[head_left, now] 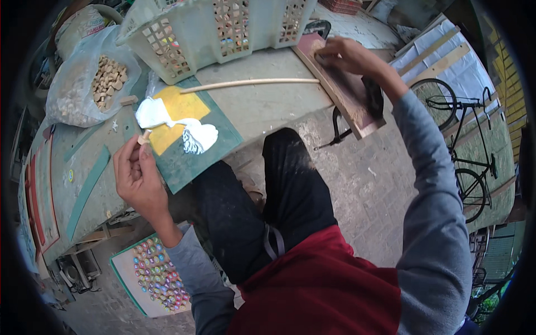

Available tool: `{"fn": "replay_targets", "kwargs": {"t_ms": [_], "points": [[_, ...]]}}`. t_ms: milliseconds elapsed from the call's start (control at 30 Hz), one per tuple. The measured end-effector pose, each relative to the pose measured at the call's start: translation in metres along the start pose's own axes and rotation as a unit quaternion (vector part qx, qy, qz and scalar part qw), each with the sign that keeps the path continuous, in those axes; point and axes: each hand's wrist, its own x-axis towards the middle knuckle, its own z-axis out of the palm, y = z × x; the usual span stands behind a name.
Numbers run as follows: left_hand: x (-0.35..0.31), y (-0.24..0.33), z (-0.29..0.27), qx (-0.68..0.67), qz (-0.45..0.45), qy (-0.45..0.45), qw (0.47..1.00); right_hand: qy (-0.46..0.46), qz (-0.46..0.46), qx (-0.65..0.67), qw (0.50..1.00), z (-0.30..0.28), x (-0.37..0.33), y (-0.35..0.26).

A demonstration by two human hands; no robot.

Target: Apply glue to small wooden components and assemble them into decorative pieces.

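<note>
My left hand (pixel 137 176) pinches a small pale wooden peg (pixel 144 137) upright between thumb and fingers. It is just beside a green board (pixel 184 167) with a yellow patch (pixel 192 106). Thick white glue or paint (pixel 202 138) lies on that board in two joined puddles, the nearer one streaked. Over at the right, my right hand (pixel 349 56) reaches into a shallow wooden tray (pixel 335 92) with a reddish bottom and pale crumbs like sawdust. Its fingertips are drawn together; what they hold, if anything, is too small to make out.
A thin wooden stick (pixel 251 82) runs from the board to the tray. Behind stands a white plastic crate (pixel 201 39). At left is a clear bag (pixel 72 95) of wooden pieces. Below the table lies a panel (pixel 146 298) of colourful round pieces; a small bicycle (pixel 460 151) is at right.
</note>
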Motion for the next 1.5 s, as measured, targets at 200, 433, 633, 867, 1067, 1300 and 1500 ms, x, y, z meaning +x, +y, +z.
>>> {"fn": "replay_targets", "kwargs": {"t_ms": [200, 433, 633, 867, 1067, 1300, 1500], "points": [[-0.003, 0.002, -0.004, 0.012, -0.006, 0.019, 1.0, -0.076, 0.066, 0.03, 0.994, -0.024, -0.049, -0.051], [-0.002, 0.001, -0.003, 0.019, 0.004, 0.01, 1.0, -0.016, 0.034, 0.007, 0.999, -0.011, -0.028, -0.027], [-0.003, -0.003, -0.008, 0.04, 0.001, 0.005, 0.999, 0.001, 0.004, -0.026, 1.0, 0.001, -0.008, -0.021], [-0.001, 0.004, -0.004, 0.027, 0.011, 0.009, 1.0, -0.049, 0.065, 0.038, 0.996, -0.018, -0.059, -0.053], [0.0, 0.002, 0.004, 0.013, 0.004, 0.011, 1.0, 0.005, -0.038, 0.049, 0.998, -0.003, 0.009, -0.007], [-0.003, 0.007, -0.007, 0.018, -0.009, -0.013, 1.0, -0.029, 0.06, 0.045, 0.997, -0.02, -0.069, -0.067], [0.0, 0.004, -0.003, -0.013, -0.022, -0.021, 0.999, 0.006, 0.076, -0.017, 0.997, -0.001, -0.027, -0.028]]}}
